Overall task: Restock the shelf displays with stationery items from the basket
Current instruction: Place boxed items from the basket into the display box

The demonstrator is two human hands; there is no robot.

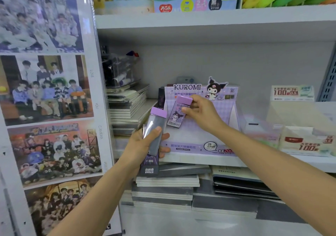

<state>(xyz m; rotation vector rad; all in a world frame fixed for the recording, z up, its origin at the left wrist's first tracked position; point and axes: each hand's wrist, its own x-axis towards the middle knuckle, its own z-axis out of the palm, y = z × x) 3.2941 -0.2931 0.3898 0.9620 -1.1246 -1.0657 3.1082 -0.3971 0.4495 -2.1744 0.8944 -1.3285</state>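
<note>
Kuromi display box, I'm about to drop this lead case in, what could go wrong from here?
1. The Kuromi display box looks nearly empty and sits near the front edge of the shelf; a push from the right hand with its lead case might shift it.
2. The left hand grips several packs at once; one could slip onto the notebook stacks below.

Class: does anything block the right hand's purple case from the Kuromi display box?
Nothing visible: the right hand holds the purple case before the open Kuromi display box; the left hand grips spare cases aside.
</note>
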